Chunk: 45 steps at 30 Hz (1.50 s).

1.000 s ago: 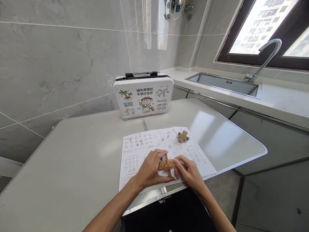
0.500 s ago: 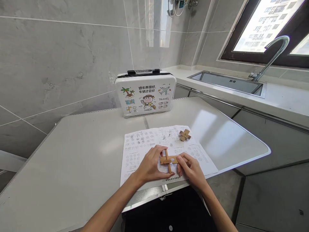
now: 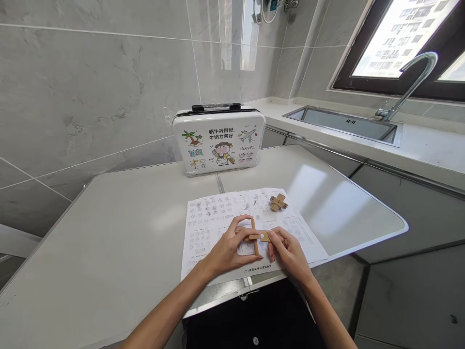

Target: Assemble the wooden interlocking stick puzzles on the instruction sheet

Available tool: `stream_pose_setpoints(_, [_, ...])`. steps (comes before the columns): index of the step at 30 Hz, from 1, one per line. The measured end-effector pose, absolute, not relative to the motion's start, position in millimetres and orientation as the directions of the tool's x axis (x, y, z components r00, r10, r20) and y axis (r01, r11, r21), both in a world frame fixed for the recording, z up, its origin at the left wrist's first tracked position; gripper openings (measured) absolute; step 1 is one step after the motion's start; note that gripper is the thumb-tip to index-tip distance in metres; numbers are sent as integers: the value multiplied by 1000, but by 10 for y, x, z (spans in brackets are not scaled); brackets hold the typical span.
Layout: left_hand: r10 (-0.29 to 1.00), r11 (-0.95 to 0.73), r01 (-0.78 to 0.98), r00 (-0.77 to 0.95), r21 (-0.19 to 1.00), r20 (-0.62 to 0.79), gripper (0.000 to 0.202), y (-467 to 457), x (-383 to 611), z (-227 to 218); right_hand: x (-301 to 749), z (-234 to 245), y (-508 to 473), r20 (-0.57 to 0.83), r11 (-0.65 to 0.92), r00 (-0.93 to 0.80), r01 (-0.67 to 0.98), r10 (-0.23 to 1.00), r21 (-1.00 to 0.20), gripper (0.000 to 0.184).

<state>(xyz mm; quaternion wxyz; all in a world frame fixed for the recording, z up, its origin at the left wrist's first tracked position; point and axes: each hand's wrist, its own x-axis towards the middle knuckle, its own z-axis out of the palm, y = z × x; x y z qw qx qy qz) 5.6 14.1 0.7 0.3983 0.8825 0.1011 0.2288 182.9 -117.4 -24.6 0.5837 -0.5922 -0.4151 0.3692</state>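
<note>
Between my hands is a wooden interlocking puzzle (image 3: 255,246), made of a round crossbar and flat pieces. My left hand (image 3: 228,245) grips it from the left, thumb at the crossbar's near end and a finger at its far end, while another finger lies over the middle piece. My right hand (image 3: 288,249) pinches the flat piece at the right end between thumb and fingers. Beneath both hands lies a printed sheet (image 3: 199,242) with rows of small diagrams. A second wooden puzzle (image 3: 278,202), cross-shaped and assembled, rests on the sheet's far right part.
A white cartoon-printed case (image 3: 221,140) in clear plastic stands at the back of the white folding table (image 3: 116,232). To the right are a counter with a sink (image 3: 341,126) and a curved faucet (image 3: 417,82). Grey tiled wall (image 3: 101,87) rises behind.
A finger of my left hand has moved across onto the puzzle's middle, covering its left part. The crossbar has tilted slightly. My right hand keeps its pinch, and the cross-shaped puzzle stays put.
</note>
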Motion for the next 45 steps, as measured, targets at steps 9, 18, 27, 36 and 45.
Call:
stream_pose_setpoints(9, [310, -652, -114, 862, 750, 401, 29, 128, 63, -12, 1826, -226, -1176, 41, 40, 409, 12, 912, -999, 39])
stream_pose_setpoints(18, [306, -637, -177, 835, 750, 457, 16, 111, 71, -51, 1822, -293, -1154, 4, 64, 528, -96, 849, -993, 39])
stream_pose_setpoints(27, [738, -364, 50, 625, 930, 256, 24, 337, 47, 11, 1815, -324, -1129, -8, 100, 607, -143, 795, -985, 41])
stream_pose_setpoints(36, [848, -506, 584, 472, 634, 242, 40, 976, -276, 0, 1790, -329, -1114, 9, 94, 581, -116, 814, -989, 41])
stream_pose_setpoints(45, [894, -447, 727, 338, 522, 294, 42, 1112, -397, -25, 1776, -298, -1116, 42, 70, 556, -30, 830, -997, 40])
